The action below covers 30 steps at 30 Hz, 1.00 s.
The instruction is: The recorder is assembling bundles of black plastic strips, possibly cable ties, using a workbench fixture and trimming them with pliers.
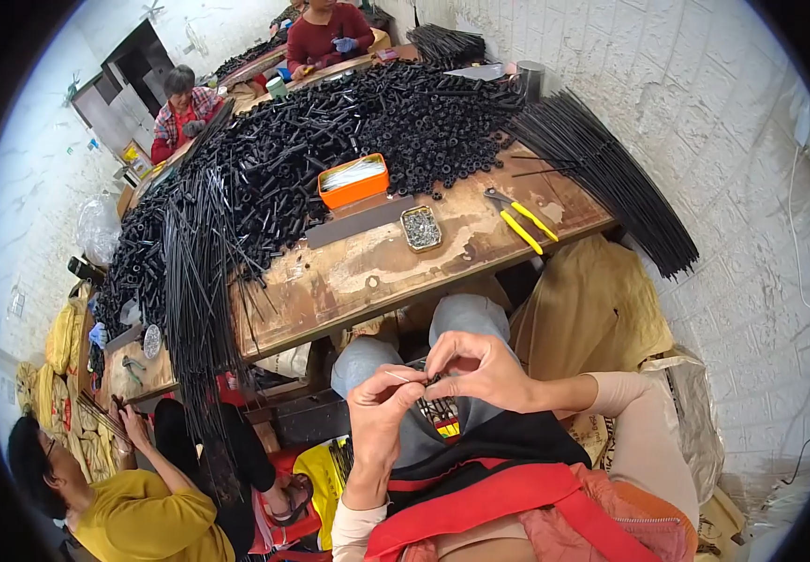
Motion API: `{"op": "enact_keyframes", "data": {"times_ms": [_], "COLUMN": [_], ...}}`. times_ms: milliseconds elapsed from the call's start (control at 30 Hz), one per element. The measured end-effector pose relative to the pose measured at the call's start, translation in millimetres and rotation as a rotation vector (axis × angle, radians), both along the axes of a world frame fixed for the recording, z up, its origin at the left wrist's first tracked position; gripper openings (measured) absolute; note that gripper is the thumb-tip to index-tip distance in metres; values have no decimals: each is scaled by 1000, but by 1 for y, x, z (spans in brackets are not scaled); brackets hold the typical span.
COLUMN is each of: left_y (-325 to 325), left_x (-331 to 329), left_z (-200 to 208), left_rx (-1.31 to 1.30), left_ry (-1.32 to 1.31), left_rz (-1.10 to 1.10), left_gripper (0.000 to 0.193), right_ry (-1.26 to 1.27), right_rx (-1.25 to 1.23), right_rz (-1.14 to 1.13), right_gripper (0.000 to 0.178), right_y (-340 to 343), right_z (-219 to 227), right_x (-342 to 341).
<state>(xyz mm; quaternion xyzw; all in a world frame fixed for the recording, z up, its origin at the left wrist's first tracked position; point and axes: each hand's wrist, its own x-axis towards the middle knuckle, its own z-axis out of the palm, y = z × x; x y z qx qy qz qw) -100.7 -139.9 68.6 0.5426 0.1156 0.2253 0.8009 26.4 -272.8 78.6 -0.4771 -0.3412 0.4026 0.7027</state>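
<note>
Above my lap, both hands are close together with fingertips nearly meeting. My left hand (379, 410) pinches a thin, pale, needle-like piece (397, 377) between thumb and forefinger. A small dark piece (431, 378) sits at the fingertips of my right hand (482, 373), which is closed in a pinch; the fingers hide most of it. On the table beyond lie a small tray of tiny metal parts (421, 229), yellow-handled pliers (528, 228) and an orange box of thin white sticks (353, 180).
Black tubes and rings (330, 122) are heaped across the wooden table (330, 292). Bundles of long black rods (611, 173) overhang its right end, others (201, 309) its left. A person in yellow (147, 515) works at left; others sit at the far side. A sack (592, 309) stands below.
</note>
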Motion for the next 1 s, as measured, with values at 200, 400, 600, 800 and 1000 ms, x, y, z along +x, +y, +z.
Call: {"op": "enact_keyframes", "data": {"times_ms": [200,400,600,800,1000], "left_y": [18,26,25,26,25], "left_x": [6,19,15,15,15], "left_z": [-6,-8,-6,-9,-11], "left_rx": [-11,-173,-174,-131,-233], "left_ry": [145,-89,-128,-116,-135], "left_rz": [-166,-295,-315,-307,-142], "left_gripper": [12,9,14,14,14], "right_ry": [56,155,360,479,331], "right_rx": [-16,62,177,306,148], "right_rz": [173,341,541,608,320], "right_gripper": [24,25,22,17,31], "right_y": [3,26,36,42,33], "right_z": [-3,-15,-22,-37,-10], "right_x": [18,42,40,41,25]}}
